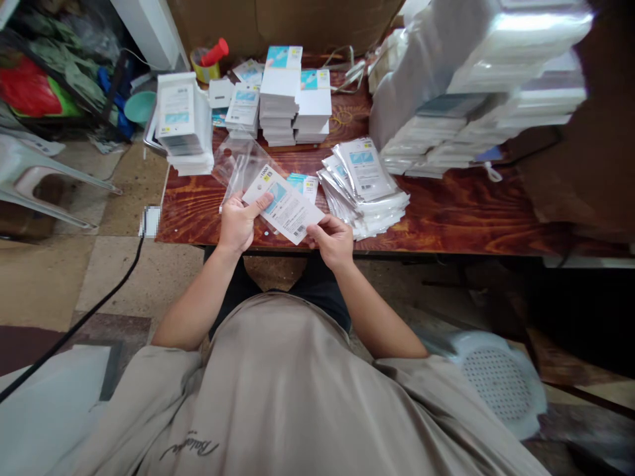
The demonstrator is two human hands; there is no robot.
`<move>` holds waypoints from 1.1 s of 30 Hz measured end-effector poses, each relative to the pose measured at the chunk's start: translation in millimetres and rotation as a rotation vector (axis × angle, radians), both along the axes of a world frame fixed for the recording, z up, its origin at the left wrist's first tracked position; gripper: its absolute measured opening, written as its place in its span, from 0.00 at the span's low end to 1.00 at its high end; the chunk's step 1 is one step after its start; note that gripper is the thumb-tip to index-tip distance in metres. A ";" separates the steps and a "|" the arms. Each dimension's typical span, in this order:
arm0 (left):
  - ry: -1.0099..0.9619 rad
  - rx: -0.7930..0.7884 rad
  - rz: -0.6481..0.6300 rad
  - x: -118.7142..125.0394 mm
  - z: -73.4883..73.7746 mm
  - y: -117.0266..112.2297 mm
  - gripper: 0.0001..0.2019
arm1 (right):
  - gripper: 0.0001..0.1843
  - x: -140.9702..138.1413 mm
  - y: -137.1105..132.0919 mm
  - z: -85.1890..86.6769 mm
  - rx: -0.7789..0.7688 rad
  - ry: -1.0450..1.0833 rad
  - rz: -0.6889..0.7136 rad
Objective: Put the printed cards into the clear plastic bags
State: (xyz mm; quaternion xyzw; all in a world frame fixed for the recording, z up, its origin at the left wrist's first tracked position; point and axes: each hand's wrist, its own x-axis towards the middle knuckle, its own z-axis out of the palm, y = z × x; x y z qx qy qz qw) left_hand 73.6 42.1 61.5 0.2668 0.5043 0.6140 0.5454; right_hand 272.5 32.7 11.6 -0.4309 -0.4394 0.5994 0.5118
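Observation:
A white printed card (285,206) with a blue patch and a barcode is held over the front edge of the wooden table (446,211). My left hand (239,223) grips its left end, thumb on top, together with a clear plastic sleeve (238,168) that sticks out behind it. My right hand (331,239) pinches the card's lower right corner. Another blue and white card (306,185) lies on the table just behind the held one.
A fanned pile of sleeved cards (364,182) lies right of my hands. Stacks of white cards (295,99) and a tray stack (183,122) stand at the back. Bagged bundles (476,86) rise at right. A tape roll (206,61), grey chair (40,178), white stool (496,377) and floor cable (99,297) surround the table.

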 end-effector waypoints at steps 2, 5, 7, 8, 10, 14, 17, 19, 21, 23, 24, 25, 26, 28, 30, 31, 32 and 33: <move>-0.019 0.006 -0.050 10.6 2.0 -7.9 0.27 | 0.28 -10.9 0.8 -2.3 0.081 -0.022 -0.135; 0.016 0.017 -0.090 25.7 -0.8 -17.1 0.26 | 0.28 -28.1 -0.6 -4.4 0.126 -0.070 -0.242; 0.070 0.014 -0.071 30.7 -4.9 -19.5 0.25 | 0.28 -35.6 -2.4 -4.6 0.108 -0.075 -0.284; 0.100 -0.001 -0.061 31.6 -7.0 -19.7 0.25 | 0.28 -37.7 -3.1 -4.1 0.107 -0.076 -0.294; 0.154 -0.043 -0.060 32.0 -10.4 -19.2 0.25 | 0.28 -39.4 -3.7 -2.5 0.112 -0.095 -0.294; 0.130 -0.044 -0.130 33.6 -13.7 -19.9 0.27 | 0.30 -39.2 -4.1 -0.7 0.058 -0.132 -0.341; 0.103 -0.066 -0.151 33.8 -12.2 -21.5 0.26 | 0.31 -39.4 -5.9 -2.1 0.000 -0.132 -0.357; 0.110 -0.081 -0.150 31.5 -8.5 -21.6 0.25 | 0.30 -38.3 -6.2 -1.2 -0.002 -0.137 -0.346; 0.115 -0.070 -0.187 27.5 -2.9 -20.0 0.23 | 0.31 -33.7 -3.0 2.9 0.047 -0.134 -0.306; 0.126 -0.070 -0.283 21.5 2.7 -16.0 0.23 | 0.33 -22.2 6.3 9.0 0.104 -0.147 -0.210; 0.146 -0.087 -0.332 17.4 4.8 -12.6 0.22 | 0.34 -12.9 14.1 11.8 0.125 -0.174 -0.166; 0.190 -0.106 -0.351 12.2 6.1 -8.1 0.22 | 0.32 -0.9 24.1 13.9 0.145 -0.218 -0.149; 0.272 -0.118 -0.330 5.8 6.5 -2.3 0.20 | 0.30 13.7 36.0 15.0 0.163 -0.282 -0.167; 0.556 -0.113 -0.158 -10.7 4.6 13.0 0.17 | 0.28 48.6 63.4 14.4 0.234 -0.445 -0.310; 0.940 -0.110 0.038 -29.8 -0.2 31.4 0.17 | 0.25 83.5 88.9 11.8 0.257 -0.672 -0.401; 1.098 -0.156 0.050 -38.9 -3.3 40.7 0.18 | 0.24 97.7 98.2 10.8 0.243 -0.816 -0.428; 1.215 -0.233 0.028 -47.2 -6.7 49.6 0.19 | 0.23 108.0 104.1 10.3 0.235 -0.972 -0.455; 1.292 -0.308 -0.015 -54.3 -10.4 57.9 0.22 | 0.23 113.9 106.2 10.3 0.237 -1.118 -0.489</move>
